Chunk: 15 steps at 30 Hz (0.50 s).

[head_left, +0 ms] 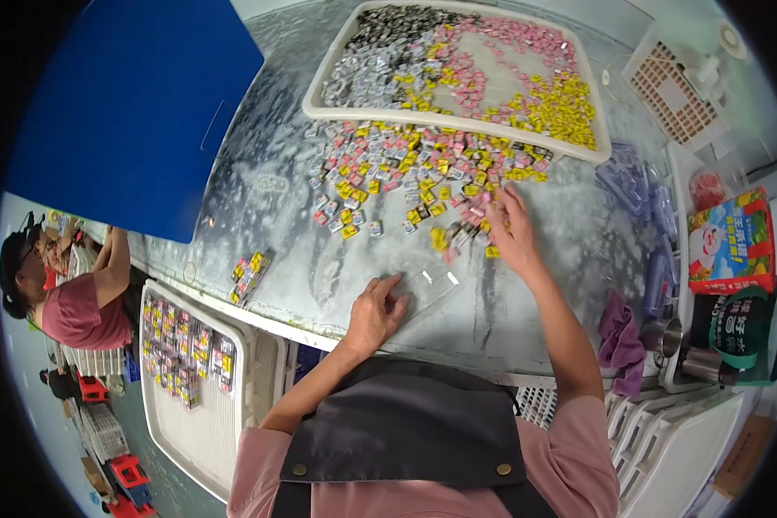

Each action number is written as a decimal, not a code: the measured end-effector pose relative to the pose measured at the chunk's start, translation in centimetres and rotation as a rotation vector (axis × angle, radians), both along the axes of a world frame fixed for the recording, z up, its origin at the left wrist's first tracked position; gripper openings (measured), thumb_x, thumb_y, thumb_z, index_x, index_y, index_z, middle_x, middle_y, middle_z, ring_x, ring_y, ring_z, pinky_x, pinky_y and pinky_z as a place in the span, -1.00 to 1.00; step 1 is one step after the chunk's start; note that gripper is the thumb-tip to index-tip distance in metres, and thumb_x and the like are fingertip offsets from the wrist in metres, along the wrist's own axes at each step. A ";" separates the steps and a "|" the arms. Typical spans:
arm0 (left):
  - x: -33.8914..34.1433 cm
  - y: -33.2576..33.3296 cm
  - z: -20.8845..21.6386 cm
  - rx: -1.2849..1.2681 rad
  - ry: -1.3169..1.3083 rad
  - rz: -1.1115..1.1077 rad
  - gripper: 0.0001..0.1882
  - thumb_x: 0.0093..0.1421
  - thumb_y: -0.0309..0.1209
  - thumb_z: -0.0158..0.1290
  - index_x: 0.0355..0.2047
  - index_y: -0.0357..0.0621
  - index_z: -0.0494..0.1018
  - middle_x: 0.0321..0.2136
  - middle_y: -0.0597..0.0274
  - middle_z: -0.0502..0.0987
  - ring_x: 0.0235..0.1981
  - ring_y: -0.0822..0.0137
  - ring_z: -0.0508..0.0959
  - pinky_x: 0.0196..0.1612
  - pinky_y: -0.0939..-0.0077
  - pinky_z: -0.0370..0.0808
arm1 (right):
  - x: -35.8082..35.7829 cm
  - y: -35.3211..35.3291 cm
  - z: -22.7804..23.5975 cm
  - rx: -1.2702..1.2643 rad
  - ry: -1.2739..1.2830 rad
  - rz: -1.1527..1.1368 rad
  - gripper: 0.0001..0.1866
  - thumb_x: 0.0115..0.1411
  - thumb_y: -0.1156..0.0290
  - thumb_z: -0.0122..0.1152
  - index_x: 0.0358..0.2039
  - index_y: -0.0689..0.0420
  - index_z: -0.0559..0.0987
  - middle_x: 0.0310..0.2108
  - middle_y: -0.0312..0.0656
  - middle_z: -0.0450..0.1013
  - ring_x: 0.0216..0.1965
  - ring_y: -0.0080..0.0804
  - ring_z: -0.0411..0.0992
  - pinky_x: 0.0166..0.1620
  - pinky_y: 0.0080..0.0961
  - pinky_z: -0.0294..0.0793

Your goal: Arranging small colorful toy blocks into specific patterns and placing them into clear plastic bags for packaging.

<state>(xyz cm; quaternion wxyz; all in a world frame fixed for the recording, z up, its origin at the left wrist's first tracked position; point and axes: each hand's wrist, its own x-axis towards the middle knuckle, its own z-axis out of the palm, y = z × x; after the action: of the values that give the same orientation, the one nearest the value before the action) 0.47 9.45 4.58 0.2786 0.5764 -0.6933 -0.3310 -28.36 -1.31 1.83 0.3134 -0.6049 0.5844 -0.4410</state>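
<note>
The person's right hand was bent loosely over small, blocky pink, yellow and black pieces, strewn across the mottled grey tabletop before a shallow white plastic tray. The left hand curled at the near end of a clear, rectangular plastic case. Blur and see-through plastic left it uncertain whether either hand gripped anything. The step looked like gathering loose pieces — the next move seemed to call for a light pinch and a steadied case.
</note>
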 end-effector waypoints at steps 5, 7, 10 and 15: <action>0.2 0.3 0.4 -0.059 -0.032 -0.060 -0.60 0.19 -0.45 0.20 0.03 -0.29 0.49 -0.39 0.08 0.47 -0.55 0.26 0.52 -0.41 0.38 0.50 | -0.9 7.2 0.8 -0.106 0.414 0.071 -0.32 0.30 0.15 0.18 0.27 0.32 0.28 0.33 0.19 0.13 0.40 0.16 0.01 0.39 -0.05 -0.01; 0.1 0.5 -0.1 -0.077 -0.023 -0.034 -0.59 0.20 -0.41 0.18 0.06 -0.22 0.48 -0.34 0.06 0.47 -0.52 0.18 0.56 -0.39 0.31 0.52 | -0.3 7.8 0.8 -0.134 0.658 0.084 -0.29 0.29 0.15 0.19 0.29 0.35 0.23 0.35 0.21 0.10 0.41 0.16 -0.02 0.40 -0.06 -0.02; -0.5 0.0 0.1 -0.096 -0.183 -0.126 -0.53 0.19 -0.37 0.17 0.13 -0.08 0.45 -0.28 0.03 0.47 -0.44 0.02 0.57 -0.34 0.19 0.55 | 2.7 5.8 0.6 -0.175 0.733 0.147 -0.29 0.29 0.19 0.19 0.27 0.40 0.23 0.36 0.25 0.05 0.40 0.17 0.00 0.40 -0.07 -0.02; -0.8 -1.1 0.8 -0.163 -0.168 -0.271 -0.51 0.11 -0.44 0.18 0.10 -0.10 0.47 -0.30 0.05 0.44 -0.32 0.03 0.55 -0.28 0.20 0.53 | 7.7 -1.1 0.2 -0.219 0.404 0.245 -0.42 0.30 0.28 0.19 0.22 0.36 0.32 0.30 0.18 0.20 0.32 0.12 0.16 0.32 -0.20 0.20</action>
<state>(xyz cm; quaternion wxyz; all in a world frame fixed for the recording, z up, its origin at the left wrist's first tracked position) -0.32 8.36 5.41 0.2183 0.4789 -0.8099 -0.2589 -20.70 -2.39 1.99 0.1742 -0.7772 0.5063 -0.3305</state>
